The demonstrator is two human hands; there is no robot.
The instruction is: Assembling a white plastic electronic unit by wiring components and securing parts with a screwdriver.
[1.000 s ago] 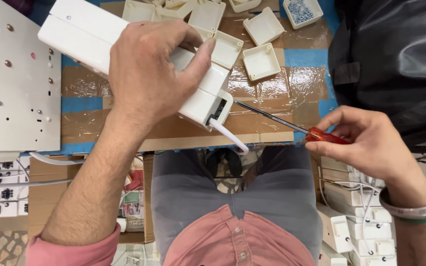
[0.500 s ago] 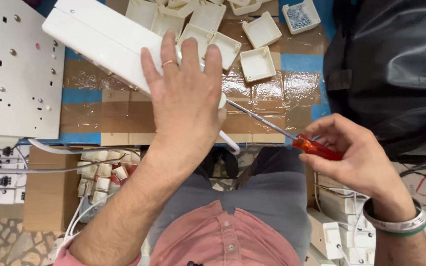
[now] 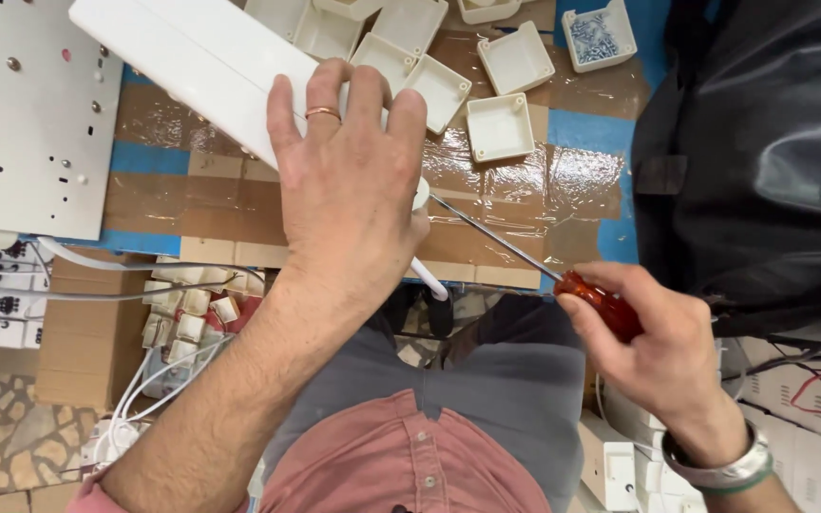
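My left hand lies flat, fingers spread, on the near end of a long white plastic power strip body that runs diagonally across the taped cardboard worktop. A white cable pokes out from under the palm. My right hand grips a screwdriver with a red handle; its thin metal shaft points up-left, with the tip at the strip's end beside my left thumb.
Several open white plastic boxes sit at the far side; one small box holds screws. A white perforated panel lies at left. A black bag fills the right. White parts and cables lie in cardboard boxes below the table edge.
My left hand went from gripping the strip's end to lying flat on it, and the strip shifted up and away. The screwdriver stays aimed at the strip's end.
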